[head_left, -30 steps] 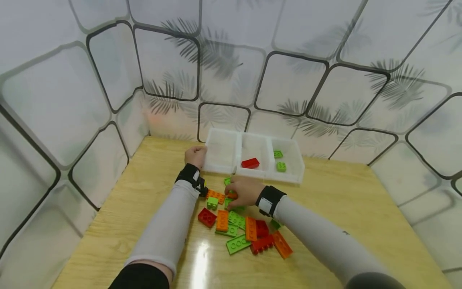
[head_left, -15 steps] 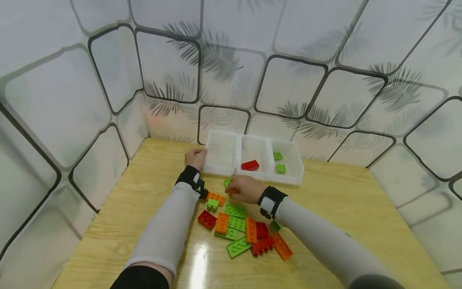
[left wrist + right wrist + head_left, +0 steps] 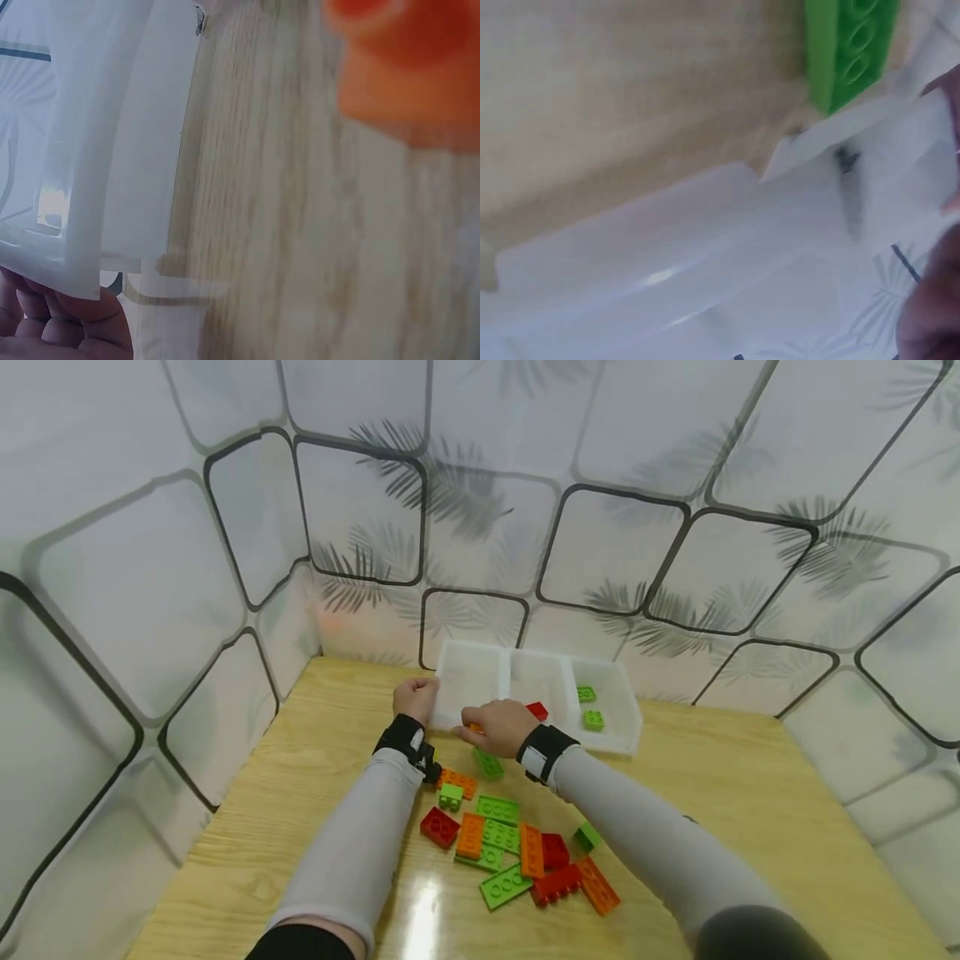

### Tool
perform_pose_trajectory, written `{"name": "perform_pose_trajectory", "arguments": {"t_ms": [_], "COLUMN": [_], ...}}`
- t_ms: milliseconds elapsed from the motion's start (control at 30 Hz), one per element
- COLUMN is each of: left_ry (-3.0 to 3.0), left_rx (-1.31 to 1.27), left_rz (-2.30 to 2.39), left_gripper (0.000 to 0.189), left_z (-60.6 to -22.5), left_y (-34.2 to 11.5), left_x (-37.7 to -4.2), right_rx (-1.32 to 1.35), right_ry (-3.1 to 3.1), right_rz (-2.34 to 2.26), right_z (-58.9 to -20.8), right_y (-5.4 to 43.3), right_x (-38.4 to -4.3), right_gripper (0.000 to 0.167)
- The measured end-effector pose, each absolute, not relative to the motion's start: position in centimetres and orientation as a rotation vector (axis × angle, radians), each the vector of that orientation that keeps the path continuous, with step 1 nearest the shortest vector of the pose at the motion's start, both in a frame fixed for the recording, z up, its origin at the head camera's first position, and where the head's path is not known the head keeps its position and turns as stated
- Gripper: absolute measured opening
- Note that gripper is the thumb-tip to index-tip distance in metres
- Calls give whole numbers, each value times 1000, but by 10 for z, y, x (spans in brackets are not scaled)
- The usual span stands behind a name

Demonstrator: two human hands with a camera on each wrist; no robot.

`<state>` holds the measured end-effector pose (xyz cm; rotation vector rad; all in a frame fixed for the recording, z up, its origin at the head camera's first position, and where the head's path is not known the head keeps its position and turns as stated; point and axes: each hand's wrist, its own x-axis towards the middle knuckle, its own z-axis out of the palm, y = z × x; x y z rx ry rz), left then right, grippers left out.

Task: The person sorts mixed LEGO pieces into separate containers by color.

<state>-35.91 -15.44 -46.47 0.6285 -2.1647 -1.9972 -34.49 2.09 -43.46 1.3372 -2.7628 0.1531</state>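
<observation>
My left hand grips the left end of a white three-compartment tray; in the left wrist view its curled fingers lie at the tray's corner. Over the front wall of the left and middle compartments, my right hand pinches an orange brick, mostly hidden by the fingers. A red brick lies in the middle compartment, partly covered by that hand. Two small green bricks sit in the right compartment. Just below the right hand, a green brick lies on the table.
Loose bricks spread over the wooden table in front of the tray, among them a red brick, an orange brick and a green plate-like brick. A patterned wall covering stands close behind the tray.
My right hand has picked up the orange brick from the pile and moved it forward to the tray's front wall. The left hand has kept its grip on the tray.
</observation>
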Motion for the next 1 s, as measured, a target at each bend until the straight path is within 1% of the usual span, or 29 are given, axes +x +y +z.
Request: {"name": "perform_pose_trajectory", "arguments": {"t_ms": [67, 167, 367, 500, 633, 767, 1000], "left_ry": [-2173, -2187, -2199, -2178, -2181, -2167, -2168], "left_rx": [624, 613, 606, 607, 628, 636, 630], "left_rz": [-1999, -1993, -1944, -1958, -1997, -1977, -1946], "left_gripper": [36, 35, 36, 35, 32, 31, 33], "left_z": [-466, -466, -464, -465, -469, -470, -467], "left_y": [-153, -151, -152, -151, -148, -147, -150], "left_x": [-359, -357, -355, -355, -353, -354, -358], "right_rx": [1253, 1165, 1069, 907, 788, 776, 870], "right_ry": [-2752, -2742, -2730, -2845, -2982, -3006, -2969], "right_rz": [78, 23, -165, -147, -60, 19, 24], "right_z": [-438, -444, -457, -468, -477, -476, -473], "right_y": [16, 7, -20, -31, -34, -36, -37], "right_x": [-352, -362, -375, -379, -379, -378, -383], "right_gripper": [30, 26, 26, 26, 31, 36, 43]}}
